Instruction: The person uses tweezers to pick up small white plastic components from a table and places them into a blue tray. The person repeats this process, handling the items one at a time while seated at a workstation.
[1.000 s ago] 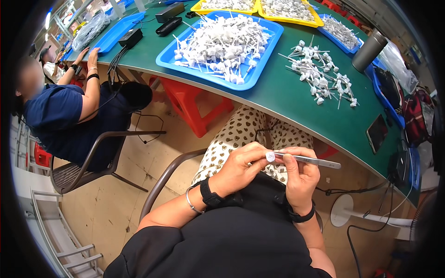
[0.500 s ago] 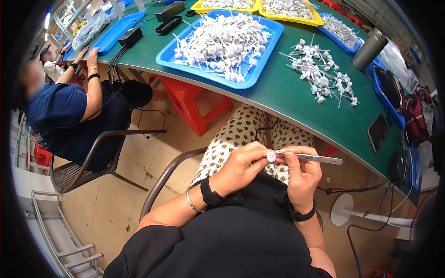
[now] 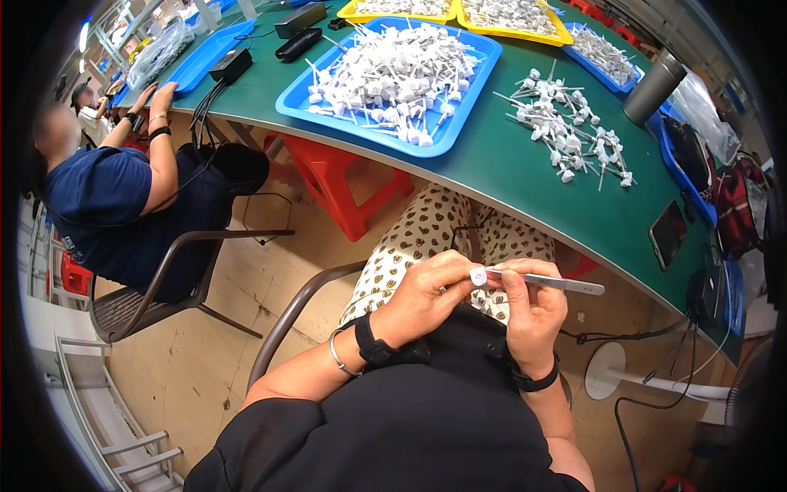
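Observation:
Above my lap, my left hand pinches a small white plastic part with a round end turned up toward me. My right hand grips a pair of metal tweezers between thumb and fingers. The tweezers' tip meets the white part, and their back end sticks out to the right. Across the table edge, a loose group of similar white parts with thin stems lies on the green top. A blue tray heaped with more such parts stands to its left.
The green table curves in front of me. Yellow trays of white parts sit farther back. A grey tumbler and a phone are at the right. A co-worker sits at the left; a red stool stands under the table.
My hands stay almost in place, with the tweezers still at the white part. The co-worker at the left has shifted slightly.

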Available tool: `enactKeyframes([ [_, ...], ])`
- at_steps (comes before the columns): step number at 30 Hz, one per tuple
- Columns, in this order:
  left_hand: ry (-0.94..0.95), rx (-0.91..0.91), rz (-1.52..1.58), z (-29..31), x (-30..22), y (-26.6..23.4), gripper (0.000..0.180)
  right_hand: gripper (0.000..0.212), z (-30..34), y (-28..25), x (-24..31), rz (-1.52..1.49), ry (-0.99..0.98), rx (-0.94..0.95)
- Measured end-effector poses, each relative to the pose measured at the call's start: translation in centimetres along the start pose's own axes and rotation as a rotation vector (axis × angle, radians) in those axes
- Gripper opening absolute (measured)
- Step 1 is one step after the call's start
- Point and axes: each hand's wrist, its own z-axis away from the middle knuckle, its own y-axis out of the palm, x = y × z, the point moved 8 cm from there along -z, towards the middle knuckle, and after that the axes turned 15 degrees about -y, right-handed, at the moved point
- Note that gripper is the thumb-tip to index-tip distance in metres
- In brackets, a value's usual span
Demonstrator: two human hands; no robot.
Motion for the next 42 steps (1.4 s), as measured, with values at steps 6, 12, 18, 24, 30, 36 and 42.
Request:
enactKeyframes([
  [6, 0.031, -0.005, 0.003, 0.1, 0.2, 0.2, 0.018, 0.006, -0.6, 0.3, 1.0, 0.184, -0.093, 0.123],
  [12, 0.025, 0.020, 0.033, 0.2, 0.1, 0.5, 0.016, 0.006, -0.8, 0.2, 1.2, 0.244, -0.033, 0.180],
  [18, 0.028, 0.025, 0.106, -0.1, -0.4, 0.1, 0.016, 0.011, -0.3, -0.1, 1.4, 0.084, -0.052, -0.011],
  [24, 0.022, 0.040, 0.105, 0.0, -0.3, 0.1, 0.015, 0.013, -0.3, 0.2, 1.6, 0.095, -0.131, 0.047],
  [30, 0.001, 0.082, 0.120, 0.0, -0.2, 0.2, 0.015, 0.012, -0.3, 0.2, 1.2, 0.051, -0.090, 0.073],
  [36, -0.063, 0.135, 0.194, -0.1, 0.2, 0.3, 0.016, 0.011, -0.2, 0.2, 0.4, -0.092, 0.009, 0.031],
  [42, -0.083, 0.147, 0.212, -0.1, 0.2, 0.3, 0.017, 0.010, -0.4, 0.2, 0.4, -0.139, 0.052, 0.016],
])
